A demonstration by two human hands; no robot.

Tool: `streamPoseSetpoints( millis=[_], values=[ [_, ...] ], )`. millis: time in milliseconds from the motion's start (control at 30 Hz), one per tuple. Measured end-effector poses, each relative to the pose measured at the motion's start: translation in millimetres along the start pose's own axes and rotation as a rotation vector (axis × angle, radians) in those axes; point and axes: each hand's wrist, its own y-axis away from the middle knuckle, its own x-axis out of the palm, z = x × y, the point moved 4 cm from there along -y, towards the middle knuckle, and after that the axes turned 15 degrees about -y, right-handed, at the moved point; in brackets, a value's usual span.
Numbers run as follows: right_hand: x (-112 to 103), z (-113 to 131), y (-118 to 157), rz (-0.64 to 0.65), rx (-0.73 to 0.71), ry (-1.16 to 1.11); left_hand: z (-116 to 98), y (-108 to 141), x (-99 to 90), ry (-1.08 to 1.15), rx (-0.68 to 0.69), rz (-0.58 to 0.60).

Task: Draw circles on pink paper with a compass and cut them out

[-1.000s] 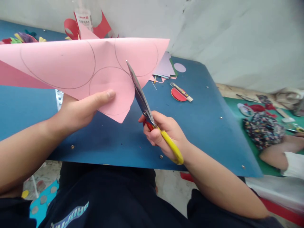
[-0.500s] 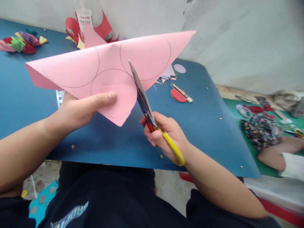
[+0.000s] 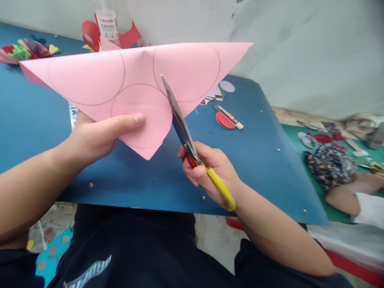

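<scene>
Cutting: partly done, it seemed; the lower circle [image 3: 156,124] had a free curved edge along its right side, while a pointed corner hung past its outline at the bottom.
Left to cut: most of that circle's line, by the look of it, plus the upper left circle [image 3: 87,80] and upper right circle [image 3: 187,72], whose visible outlines looked whole.
Pink paper: the pink paper [image 3: 138,66] was held up above the desk [image 3: 150,186], its top bent over.
Left hand: the left hand [image 3: 99,134] pinched the sheet, thumb in front, other fingers behind and hidden.
Right hand: the right hand [image 3: 213,170] had its fingers curled closed around the handles of the scissors [image 3: 181,130].
Blades: one lay across the front of the paper beside the lower circle; how far they were parted could not be told.
Bottle: a labelled clear bottle [image 3: 107,26] stood behind, near red scraps [image 3: 91,35]; its contents could not be made out.
</scene>
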Motion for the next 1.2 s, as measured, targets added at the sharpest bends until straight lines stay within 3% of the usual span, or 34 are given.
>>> streamPoseSetpoints(
  millis=[267, 633, 1200],
  values=[
    [2, -1, 0, -0.041, -0.008, -0.020, 11, -6, -5.3, 0.009, 0.081, 0.018],
    [0, -2, 1, -0.037, -0.014, -0.035, -3, -6, -0.7, 0.066, 0.107, 0.007],
    [-1, -2, 0, -0.034, -0.016, -0.044, 3, -12, -7.0, 0.052, 0.189, -0.013]
  ],
)
